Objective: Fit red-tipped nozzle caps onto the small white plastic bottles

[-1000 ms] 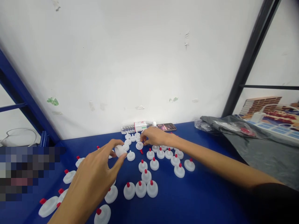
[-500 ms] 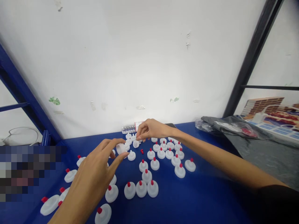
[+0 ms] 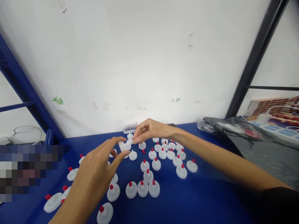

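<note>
White round caps stand on the blue table (image 3: 173, 199), many with red tips, such as a cap in the front row (image 3: 154, 189). My left hand (image 3: 93, 171) is curved, with a tilted white cap (image 3: 121, 146) between its thumb and forefinger. My right hand (image 3: 149, 130) reaches across to the back group, thumb and forefinger pinched beside a white cap without a red tip (image 3: 129, 141); what they hold is hidden. Right of the fingertips lies another white cap (image 3: 142, 145), and just below it a small red piece (image 3: 143, 151).
A clear plastic pack (image 3: 129, 128) lies against the white wall. Grey plastic bags (image 3: 224, 126) and a white-and-blue printed box (image 3: 277, 129) are at the right. Blue metal framing (image 3: 35, 93) rises at the left, a dark post (image 3: 249, 62) at the right.
My right fingertips have moved slightly left and down, toward the left hand. The white cap near them now shows to their right. The whole view has shifted a little.
</note>
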`<state>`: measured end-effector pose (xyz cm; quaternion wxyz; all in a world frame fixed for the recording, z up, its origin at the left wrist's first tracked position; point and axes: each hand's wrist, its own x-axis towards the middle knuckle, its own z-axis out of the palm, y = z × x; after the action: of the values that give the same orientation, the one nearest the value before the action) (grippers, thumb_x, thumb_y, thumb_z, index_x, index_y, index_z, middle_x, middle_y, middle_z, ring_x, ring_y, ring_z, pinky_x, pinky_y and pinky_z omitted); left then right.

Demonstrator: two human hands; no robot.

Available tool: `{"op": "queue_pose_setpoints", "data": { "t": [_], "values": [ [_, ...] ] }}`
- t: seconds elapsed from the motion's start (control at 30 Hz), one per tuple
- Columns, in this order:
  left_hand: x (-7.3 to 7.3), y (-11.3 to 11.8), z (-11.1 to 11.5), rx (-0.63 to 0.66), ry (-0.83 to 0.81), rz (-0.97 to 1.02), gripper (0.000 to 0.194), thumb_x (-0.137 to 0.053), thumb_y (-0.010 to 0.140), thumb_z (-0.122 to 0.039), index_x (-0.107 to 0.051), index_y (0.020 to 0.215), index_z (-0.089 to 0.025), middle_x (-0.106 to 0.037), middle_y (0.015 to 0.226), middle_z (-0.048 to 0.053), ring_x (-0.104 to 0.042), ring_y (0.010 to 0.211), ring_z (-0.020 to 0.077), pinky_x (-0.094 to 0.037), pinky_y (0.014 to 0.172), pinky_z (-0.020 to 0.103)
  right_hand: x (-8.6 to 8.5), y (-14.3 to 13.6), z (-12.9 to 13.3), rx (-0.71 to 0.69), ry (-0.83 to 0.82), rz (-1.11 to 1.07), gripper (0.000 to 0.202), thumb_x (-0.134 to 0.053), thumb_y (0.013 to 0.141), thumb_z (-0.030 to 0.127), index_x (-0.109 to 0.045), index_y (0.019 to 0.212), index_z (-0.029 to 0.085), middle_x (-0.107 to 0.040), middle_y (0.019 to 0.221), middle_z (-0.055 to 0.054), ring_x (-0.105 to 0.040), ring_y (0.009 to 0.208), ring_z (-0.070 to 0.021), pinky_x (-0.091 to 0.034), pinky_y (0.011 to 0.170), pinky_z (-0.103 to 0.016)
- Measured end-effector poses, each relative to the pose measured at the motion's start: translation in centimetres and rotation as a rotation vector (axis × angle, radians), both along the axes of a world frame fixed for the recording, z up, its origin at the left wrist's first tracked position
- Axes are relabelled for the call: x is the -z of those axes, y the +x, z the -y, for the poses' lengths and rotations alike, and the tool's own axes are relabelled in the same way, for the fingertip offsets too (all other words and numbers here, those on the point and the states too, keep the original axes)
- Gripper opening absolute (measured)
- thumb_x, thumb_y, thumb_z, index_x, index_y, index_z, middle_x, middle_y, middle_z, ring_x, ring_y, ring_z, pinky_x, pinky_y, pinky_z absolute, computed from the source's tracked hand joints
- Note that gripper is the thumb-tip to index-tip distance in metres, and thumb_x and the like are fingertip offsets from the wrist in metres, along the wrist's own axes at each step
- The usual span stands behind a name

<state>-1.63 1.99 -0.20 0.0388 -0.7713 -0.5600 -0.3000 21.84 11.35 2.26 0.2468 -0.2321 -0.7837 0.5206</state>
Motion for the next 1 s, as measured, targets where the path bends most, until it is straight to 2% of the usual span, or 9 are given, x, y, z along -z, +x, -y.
{"op": "queue_pose_setpoints", "data": {
  "t": [0.17, 0.3, 0.43, 0.53, 0.63, 0.77, 0.9, 1.0],
  "values": [
    [0.1, -0.1, 0.1, 0.008, 0.040, -0.010, 0.038, -0.053, 0.096, -0.059, -0.064, 0.123, -0.034, -0.070, 0.077, -0.004, -0.059, 0.050, 0.0161, -0.046, 0.058, 0.030, 0.0, -0.3, 0.5, 0.015, 0.007, -0.033, 0.019, -0.084, 0.079, 0.032, -0.080, 0.092, 0.019, -0.076, 0.084, -0.002, -0.069, 0.080, -0.0134, -0.053, 0.076, -0.026],
    [0.1, -0.2, 0.2, 0.045, 0.061, 0.005, 0.037, -0.056, 0.095, -0.060, -0.065, 0.120, -0.034, -0.068, 0.074, -0.007, -0.056, 0.044, 0.0131, -0.045, 0.056, 0.029, 0.0, -0.5, 0.8, -0.010, -0.077, -0.067, 0.020, -0.085, 0.079, 0.031, -0.078, 0.093, 0.020, -0.076, 0.085, -0.001, -0.069, 0.081, -0.0125, -0.054, 0.077, -0.025],
    [0.0, 0.1, 0.3, 0.098, 0.072, 0.048, 0.035, -0.057, 0.095, -0.059, -0.063, 0.119, -0.035, -0.068, 0.070, -0.010, -0.054, 0.038, 0.0112, -0.045, 0.053, 0.028, 0.2, -0.5, 0.5, -0.159, -0.271, -0.057, 0.025, -0.083, 0.082, 0.030, -0.075, 0.103, 0.019, -0.077, 0.093, -0.002, -0.070, 0.079, -0.0105, -0.054, 0.077, -0.024],
    [-0.1, 0.7, 0.7, 0.110, 0.028, 0.094, 0.044, -0.057, 0.093, -0.063, -0.058, 0.128, -0.037, -0.072, 0.072, -0.010, -0.054, 0.035, 0.0115, -0.044, 0.049, 0.028, 0.0, -0.2, 0.2, -0.250, -0.308, -0.064, 0.026, -0.081, 0.084, 0.033, -0.075, 0.105, 0.018, -0.077, 0.095, -0.004, -0.069, 0.080, -0.0097, -0.054, 0.079, -0.023],
    [-0.5, 1.4, 1.2, 0.077, 0.015, 0.127, 0.056, -0.058, 0.090, -0.067, -0.052, 0.137, -0.038, -0.077, 0.089, -0.006, -0.054, 0.036, 0.0113, -0.047, 0.049, 0.029, -0.9, 0.5, 0.0, -0.209, -0.170, -0.004, 0.026, -0.080, 0.084, 0.037, -0.076, 0.102, 0.019, -0.077, 0.094, -0.004, -0.068, 0.080, -0.0103, -0.053, 0.077, -0.023],
    [-0.9, 1.9, 1.8, 0.025, 0.042, 0.173, 0.046, -0.050, 0.096, -0.061, -0.054, 0.135, -0.036, -0.075, 0.109, -0.002, -0.057, 0.045, 0.0105, -0.051, 0.058, 0.031, -1.6, 2.0, -0.4, 0.013, 0.126, 0.268, 0.029, -0.078, 0.084, 0.044, -0.077, 0.096, 0.017, -0.077, 0.088, -0.005, -0.068, 0.077, -0.0135, -0.050, 0.067, -0.023],
    [-0.9, 2.0, 2.0, 0.032, 0.049, 0.177, 0.040, -0.048, 0.099, -0.055, -0.056, 0.132, -0.035, -0.073, 0.109, -0.001, -0.063, 0.055, 0.0121, -0.051, 0.061, 0.031, 0.1, 2.5, -1.7, 0.245, 0.279, 0.570, 0.031, -0.074, 0.085, 0.046, -0.077, 0.092, 0.016, -0.078, 0.083, -0.005, -0.067, 0.069, -0.0144, -0.047, 0.060, -0.024],
    [-0.8, 2.0, 1.9, 0.040, 0.051, 0.170, 0.038, -0.047, 0.099, -0.054, -0.058, 0.131, -0.035, -0.072, 0.106, -0.001, -0.063, 0.055, 0.0123, -0.052, 0.062, 0.031, 1.8, 2.3, -2.6, 0.246, 0.291, 0.678, 0.028, -0.072, 0.085, 0.045, -0.077, 0.087, 0.018, -0.078, 0.081, -0.004, -0.068, 0.073, -0.0164, -0.045, 0.058, -0.025]
  ]
}}
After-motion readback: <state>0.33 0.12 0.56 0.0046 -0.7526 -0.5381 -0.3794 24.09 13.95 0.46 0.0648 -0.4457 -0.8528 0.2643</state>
